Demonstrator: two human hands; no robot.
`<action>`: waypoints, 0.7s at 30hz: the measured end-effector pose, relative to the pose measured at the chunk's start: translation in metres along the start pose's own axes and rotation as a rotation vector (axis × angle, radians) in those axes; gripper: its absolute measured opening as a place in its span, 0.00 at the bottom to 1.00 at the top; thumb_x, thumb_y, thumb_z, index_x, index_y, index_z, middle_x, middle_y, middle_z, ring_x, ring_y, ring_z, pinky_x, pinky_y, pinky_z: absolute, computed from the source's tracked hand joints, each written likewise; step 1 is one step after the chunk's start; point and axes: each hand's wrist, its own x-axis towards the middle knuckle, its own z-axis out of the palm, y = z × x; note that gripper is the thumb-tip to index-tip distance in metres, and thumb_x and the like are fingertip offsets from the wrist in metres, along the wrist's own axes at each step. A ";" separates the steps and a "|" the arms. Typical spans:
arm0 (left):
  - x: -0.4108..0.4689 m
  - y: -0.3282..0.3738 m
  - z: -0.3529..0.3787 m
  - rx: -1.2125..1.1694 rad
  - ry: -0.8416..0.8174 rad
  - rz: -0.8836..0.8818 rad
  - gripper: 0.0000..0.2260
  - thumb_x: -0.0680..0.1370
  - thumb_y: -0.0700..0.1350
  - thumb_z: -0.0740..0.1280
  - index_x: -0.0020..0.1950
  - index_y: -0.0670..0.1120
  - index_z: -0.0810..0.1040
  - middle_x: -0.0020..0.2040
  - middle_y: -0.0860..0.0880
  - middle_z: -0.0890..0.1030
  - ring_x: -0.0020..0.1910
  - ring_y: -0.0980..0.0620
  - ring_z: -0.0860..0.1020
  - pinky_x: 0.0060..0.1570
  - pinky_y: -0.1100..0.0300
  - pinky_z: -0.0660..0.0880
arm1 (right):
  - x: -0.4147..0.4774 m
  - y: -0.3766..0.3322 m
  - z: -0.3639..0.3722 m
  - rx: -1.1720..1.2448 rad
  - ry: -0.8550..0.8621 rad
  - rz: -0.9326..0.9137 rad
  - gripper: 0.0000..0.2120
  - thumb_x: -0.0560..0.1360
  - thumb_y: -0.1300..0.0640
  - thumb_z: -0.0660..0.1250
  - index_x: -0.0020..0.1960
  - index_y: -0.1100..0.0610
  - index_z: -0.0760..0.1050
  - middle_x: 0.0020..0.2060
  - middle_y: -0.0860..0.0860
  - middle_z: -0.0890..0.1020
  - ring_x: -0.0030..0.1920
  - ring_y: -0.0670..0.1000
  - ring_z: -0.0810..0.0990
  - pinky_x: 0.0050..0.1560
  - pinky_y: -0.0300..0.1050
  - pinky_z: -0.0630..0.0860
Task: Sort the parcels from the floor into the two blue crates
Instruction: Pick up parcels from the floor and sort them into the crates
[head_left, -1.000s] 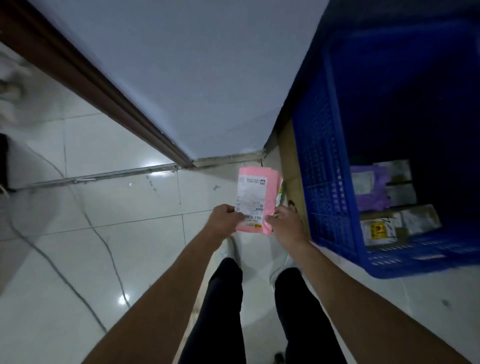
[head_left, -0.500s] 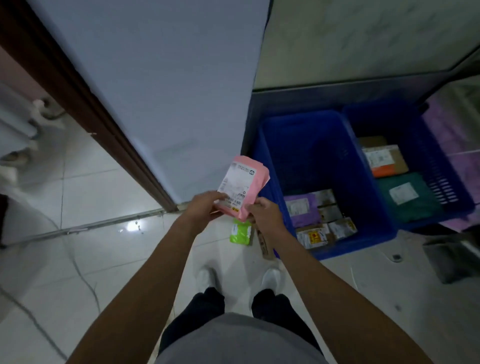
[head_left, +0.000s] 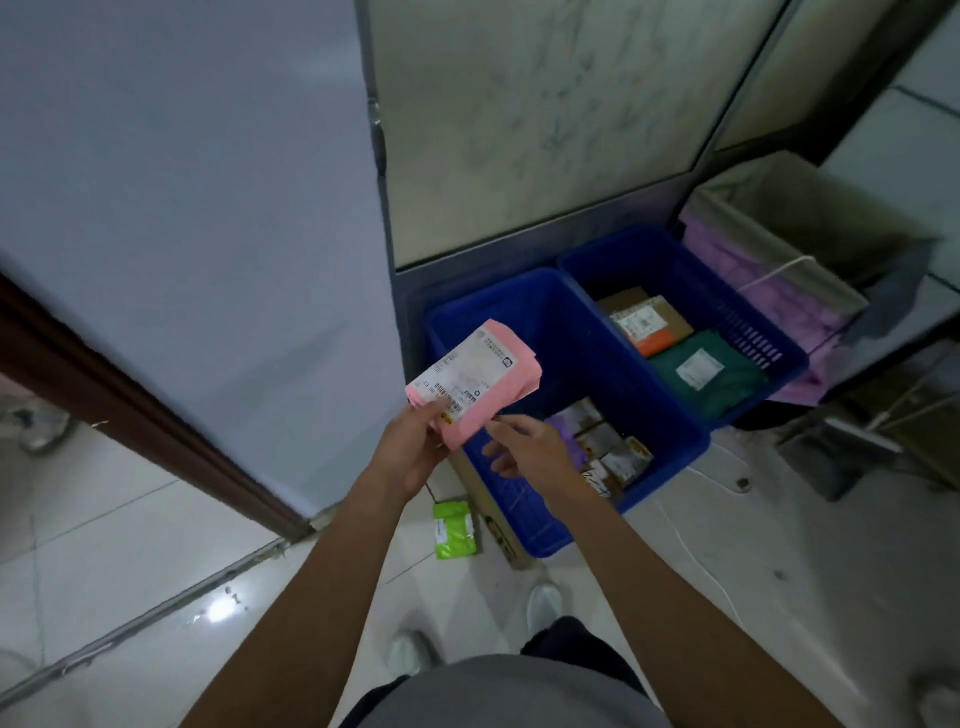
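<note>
Pink parcel (head_left: 475, 382), white label facing up: held in the air over the left rim of the near blue crate (head_left: 530, 519), tilted. Its lower corner sits in the left hand (head_left: 415, 454), fingers clamped on that corner, thumb on the label. The right hand (head_left: 537, 452) is just beside the parcel's lower edge, fingers loosely apart and holding nothing. Cannot tell whether the index tip touches the parcel.

Head view, surroundings:
- The far blue crate (head_left: 753, 338) stands against the near one on its right, both at the foot of the marble wall panel (head_left: 519, 114).
- The far crate holds a brown box (head_left: 647, 325) with an orange band and a dark green parcel (head_left: 727, 387) with a white label.
- The near crate holds a purple parcel (head_left: 571, 421) and several small boxes (head_left: 621, 460) at the end nearest the camera.
- A lime-green parcel (head_left: 454, 530) lies on the floor (head_left: 130, 545) near the near crate's left wall, with a cardboard sheet (head_left: 498, 535) on edge between them.
- A grey-blue panel (head_left: 182, 208) with a brown frame (head_left: 130, 415) is at left.
- A purple bag (head_left: 737, 270) is right of the far crate.

Hidden or unclear:
- The right hand and forearm cover part of the purple parcel and the small boxes.
- The pink parcel covers a stretch of the near crate's left rim.
- The cardboard sheet's upper end runs behind the left hand.
- Label print is too blurred to read.
</note>
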 end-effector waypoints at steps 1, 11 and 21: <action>0.002 0.000 0.005 0.016 -0.010 -0.009 0.13 0.81 0.39 0.65 0.65 0.46 0.76 0.56 0.46 0.85 0.50 0.49 0.84 0.42 0.54 0.81 | 0.001 0.002 -0.010 0.024 0.013 0.025 0.13 0.80 0.53 0.69 0.60 0.59 0.78 0.42 0.55 0.84 0.33 0.49 0.79 0.38 0.42 0.78; 0.032 -0.014 0.070 0.136 -0.135 -0.078 0.16 0.82 0.40 0.64 0.70 0.47 0.74 0.61 0.46 0.83 0.60 0.46 0.82 0.58 0.47 0.79 | 0.042 0.005 -0.099 0.296 0.104 0.036 0.24 0.79 0.47 0.70 0.71 0.55 0.70 0.52 0.54 0.84 0.38 0.51 0.84 0.44 0.48 0.81; 0.104 -0.062 0.197 0.381 -0.016 -0.107 0.15 0.84 0.38 0.59 0.69 0.45 0.75 0.61 0.46 0.83 0.55 0.47 0.83 0.50 0.51 0.81 | 0.144 -0.001 -0.254 0.272 0.021 0.108 0.13 0.78 0.52 0.71 0.59 0.58 0.79 0.49 0.53 0.84 0.51 0.55 0.84 0.54 0.50 0.82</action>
